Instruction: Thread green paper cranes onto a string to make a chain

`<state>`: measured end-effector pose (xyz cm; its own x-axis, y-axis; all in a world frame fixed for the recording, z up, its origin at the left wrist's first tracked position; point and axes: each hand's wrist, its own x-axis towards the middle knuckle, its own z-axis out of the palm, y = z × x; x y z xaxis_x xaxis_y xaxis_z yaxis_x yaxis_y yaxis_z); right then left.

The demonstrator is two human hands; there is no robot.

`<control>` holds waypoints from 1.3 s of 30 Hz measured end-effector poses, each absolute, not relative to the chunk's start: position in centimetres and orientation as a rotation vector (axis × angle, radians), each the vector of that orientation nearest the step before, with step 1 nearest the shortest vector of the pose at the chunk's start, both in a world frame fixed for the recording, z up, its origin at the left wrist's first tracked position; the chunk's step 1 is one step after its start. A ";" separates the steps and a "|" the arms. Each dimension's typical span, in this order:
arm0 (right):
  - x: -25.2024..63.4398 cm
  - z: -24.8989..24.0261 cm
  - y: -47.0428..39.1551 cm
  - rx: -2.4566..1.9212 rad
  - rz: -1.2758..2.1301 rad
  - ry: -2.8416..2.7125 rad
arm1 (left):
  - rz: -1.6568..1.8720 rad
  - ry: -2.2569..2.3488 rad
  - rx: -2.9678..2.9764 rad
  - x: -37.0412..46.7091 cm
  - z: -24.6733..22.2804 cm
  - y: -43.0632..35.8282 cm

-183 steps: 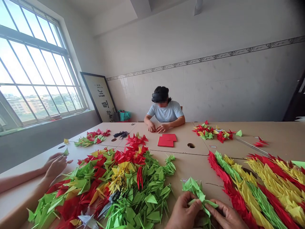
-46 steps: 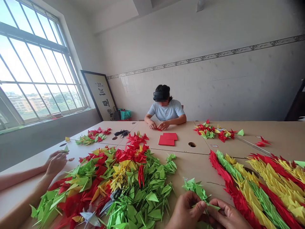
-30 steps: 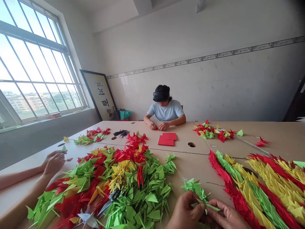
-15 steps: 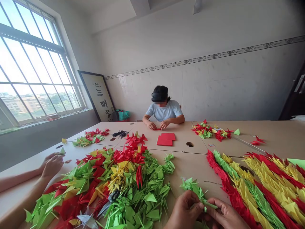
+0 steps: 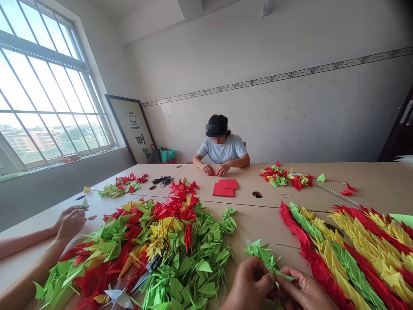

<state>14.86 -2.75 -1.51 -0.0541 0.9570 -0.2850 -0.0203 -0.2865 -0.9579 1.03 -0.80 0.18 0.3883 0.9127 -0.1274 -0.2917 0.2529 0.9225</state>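
Observation:
A bunch of folded green paper pieces (image 5: 260, 253) lies between my two hands at the bottom, right of centre. My left hand (image 5: 250, 282) pinches its lower end between thumb and fingers. Close beside it, my right hand (image 5: 301, 287) grips a green folded piece that points to the right. The parts of the paper under my fingers are hidden. To the left spreads a large heap of green, red and yellow folded paper (image 5: 190, 254). Strands of red, yellow and green folded paper (image 5: 350, 249) lie on the right.
Across the table (image 5: 245, 211) a person (image 5: 222, 148) handles red paper behind red sheets (image 5: 225, 188). Another person's hands (image 5: 69, 221) hold green paper at the left. Black cords (image 5: 163, 181) and small paper piles lie farther back. A thin wire (image 5: 288, 246) lies near my hands.
My hands and the green bunch have hardly moved. Across the table, the person's hands have come slightly closer together over the red paper.

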 end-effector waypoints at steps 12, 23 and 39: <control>14.6 -1.1 -3.2 -1.341 1.484 -1.016 | 0.947 0.741 0.981 0.8 0.4 -0.9; 15.0 -0.8 -3.0 -1.370 1.530 -0.996 | 0.962 0.759 0.998 0.8 0.8 -1.0; 15.3 -1.9 -2.6 -1.349 1.550 -1.067 | 0.958 0.758 1.027 0.9 -0.1 -0.8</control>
